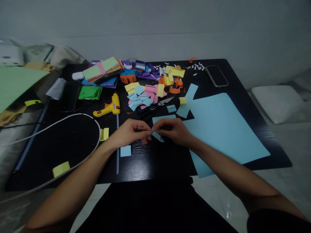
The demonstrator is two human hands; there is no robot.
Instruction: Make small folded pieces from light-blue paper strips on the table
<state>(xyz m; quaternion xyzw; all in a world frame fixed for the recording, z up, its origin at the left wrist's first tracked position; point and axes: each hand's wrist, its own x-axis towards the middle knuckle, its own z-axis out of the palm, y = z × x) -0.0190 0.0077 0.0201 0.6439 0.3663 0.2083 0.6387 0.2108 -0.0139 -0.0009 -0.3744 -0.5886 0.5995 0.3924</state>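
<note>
Both my hands meet over the front middle of the black table, pinching a small piece of light blue paper (158, 137). My left hand (134, 130) holds its left end between thumb and forefinger. My right hand (172, 130) grips it from the other side, fingertips close to the left ones. Part of the piece is hidden by the fingers. Just behind my hands lies a light blue paper strip (163, 118). Scissors (157, 105) rest beyond it, beside a small folded blue piece (171, 108). A square blue piece (125, 151) lies below my left hand.
Large light blue sheets (223, 126) cover the right of the table (143, 168). A yellow glue gun (109, 106) with a glue stick and white cable (98, 124) is on the left. Colourful paper pieces (150, 92), a paper bundle (103, 69) and a phone (217, 76) lie farther back.
</note>
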